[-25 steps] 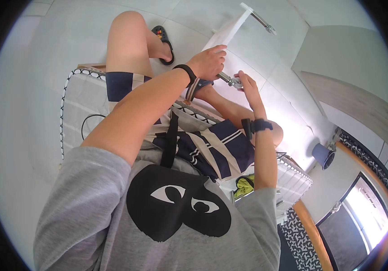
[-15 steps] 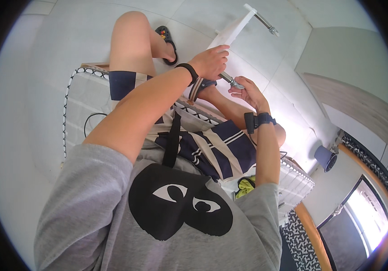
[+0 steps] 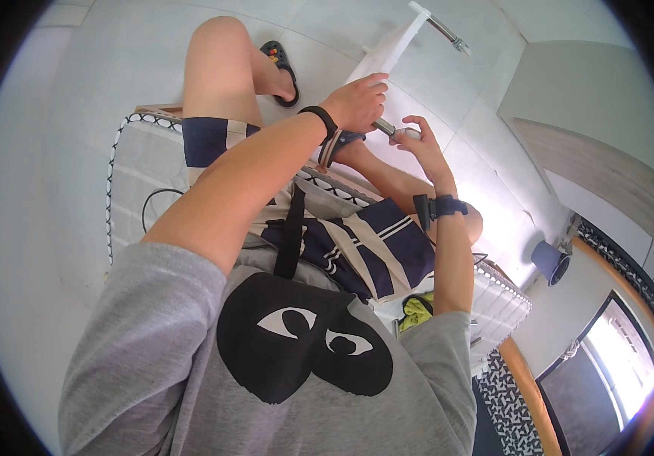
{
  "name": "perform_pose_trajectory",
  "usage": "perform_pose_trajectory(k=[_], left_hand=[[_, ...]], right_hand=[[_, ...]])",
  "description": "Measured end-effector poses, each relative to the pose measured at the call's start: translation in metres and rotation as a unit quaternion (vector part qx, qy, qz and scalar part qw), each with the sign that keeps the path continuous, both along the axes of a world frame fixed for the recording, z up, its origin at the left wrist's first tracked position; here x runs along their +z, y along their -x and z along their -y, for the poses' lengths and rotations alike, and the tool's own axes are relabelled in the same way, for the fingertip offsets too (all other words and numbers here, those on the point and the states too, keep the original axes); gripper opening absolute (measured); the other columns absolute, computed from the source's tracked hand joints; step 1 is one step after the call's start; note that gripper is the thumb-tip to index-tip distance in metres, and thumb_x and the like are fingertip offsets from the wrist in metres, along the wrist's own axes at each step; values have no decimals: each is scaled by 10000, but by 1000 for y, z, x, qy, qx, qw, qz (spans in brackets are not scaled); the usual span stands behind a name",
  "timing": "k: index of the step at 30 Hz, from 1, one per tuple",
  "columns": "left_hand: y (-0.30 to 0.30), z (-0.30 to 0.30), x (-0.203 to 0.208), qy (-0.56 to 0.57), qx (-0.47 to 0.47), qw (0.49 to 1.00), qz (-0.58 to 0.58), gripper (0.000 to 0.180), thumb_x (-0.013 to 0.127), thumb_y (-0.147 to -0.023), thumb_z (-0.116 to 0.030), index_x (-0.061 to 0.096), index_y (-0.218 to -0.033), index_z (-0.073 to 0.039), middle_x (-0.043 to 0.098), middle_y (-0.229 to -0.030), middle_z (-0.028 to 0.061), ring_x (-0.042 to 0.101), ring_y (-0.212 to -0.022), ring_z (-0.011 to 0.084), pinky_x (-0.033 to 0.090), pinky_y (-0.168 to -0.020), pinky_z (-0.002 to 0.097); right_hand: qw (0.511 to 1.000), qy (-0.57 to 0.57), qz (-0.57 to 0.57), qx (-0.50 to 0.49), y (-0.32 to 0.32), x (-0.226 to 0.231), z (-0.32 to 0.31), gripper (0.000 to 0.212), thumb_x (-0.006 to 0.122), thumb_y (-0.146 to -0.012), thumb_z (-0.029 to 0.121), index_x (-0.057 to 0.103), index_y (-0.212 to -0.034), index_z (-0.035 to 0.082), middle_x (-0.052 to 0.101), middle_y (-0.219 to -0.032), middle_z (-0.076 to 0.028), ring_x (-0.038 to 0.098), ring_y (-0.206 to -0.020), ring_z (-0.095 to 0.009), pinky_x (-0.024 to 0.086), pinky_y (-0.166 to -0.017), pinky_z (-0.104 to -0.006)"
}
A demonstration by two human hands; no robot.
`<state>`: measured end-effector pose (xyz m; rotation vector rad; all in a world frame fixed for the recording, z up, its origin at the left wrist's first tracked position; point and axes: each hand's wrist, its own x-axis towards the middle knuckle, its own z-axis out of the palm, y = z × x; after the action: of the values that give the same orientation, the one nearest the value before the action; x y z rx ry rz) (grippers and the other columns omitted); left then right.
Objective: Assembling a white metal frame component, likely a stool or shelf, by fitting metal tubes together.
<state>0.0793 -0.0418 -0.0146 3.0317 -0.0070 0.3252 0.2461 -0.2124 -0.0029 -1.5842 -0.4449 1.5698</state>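
Observation:
A narrow white board (image 3: 394, 52) slants away from me above the floor, with a short metal leg at each end. My left hand (image 3: 356, 103) wraps its fingers around the board's near end. From beneath that hand the near metal leg (image 3: 385, 128) sticks out to the right. My right hand (image 3: 421, 152) has thumb and fingers curved about the tip of this leg, with the index finger lifted. The fingers hide most of the tip. At the far end, the other metal leg (image 3: 446, 34) points right and is untouched.
I sit on a cushion with a patterned edge (image 3: 114, 159), knees apart over pale floor tiles (image 3: 487, 83). A dark clog (image 3: 281, 70) is on my left foot. At right stand a blue-grey bin (image 3: 546, 260) and a wood-toned panel (image 3: 593, 163). A yellow-green item (image 3: 416, 311) lies by my right hip.
The fingers of my right hand have shifted around the near leg's tip, and the index finger has lifted. My left hand and the board have barely moved.

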Motion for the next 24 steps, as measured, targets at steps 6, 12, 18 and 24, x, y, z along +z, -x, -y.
perform_pose_trajectory(k=[6,12,18,24], left_hand=[[6,-7,-5,20,-6,1000,-15,237,680,-724,-352,749,-688,-128,677,-802,16,573,-1054,168,257,-1189,392],[-2,0,4,27,-7,999,-24,244,698,-713,-354,749,-689,-117,685,-819,17,573,-1069,173,253,-1192,384],[1,-5,2,16,-1,1000,-10,260,708,-693,-365,747,-682,-108,684,-802,25,572,-1064,178,253,-1193,388],[1,-1,1,20,-2,1000,-11,284,718,-683,-374,720,-688,-90,657,-799,33,575,-1059,196,265,-1192,400]], right_hand=[[827,-133,509,201,40,42,0,614,747,-834,191,484,-1384,126,657,-1067,-94,565,-1107,-303,473,-928,-415],[925,-59,367,74,4,11,-4,402,607,-958,340,621,-1238,51,686,-1040,-70,600,-1028,-236,463,-905,-357],[984,134,-72,96,-9,-15,-15,524,445,-1031,444,692,-1043,-19,710,-944,-55,637,-963,-153,478,-880,-307],[990,48,-119,50,-3,-10,-9,380,582,-990,362,691,-1053,4,688,-947,-48,606,-912,-168,451,-871,-290]])
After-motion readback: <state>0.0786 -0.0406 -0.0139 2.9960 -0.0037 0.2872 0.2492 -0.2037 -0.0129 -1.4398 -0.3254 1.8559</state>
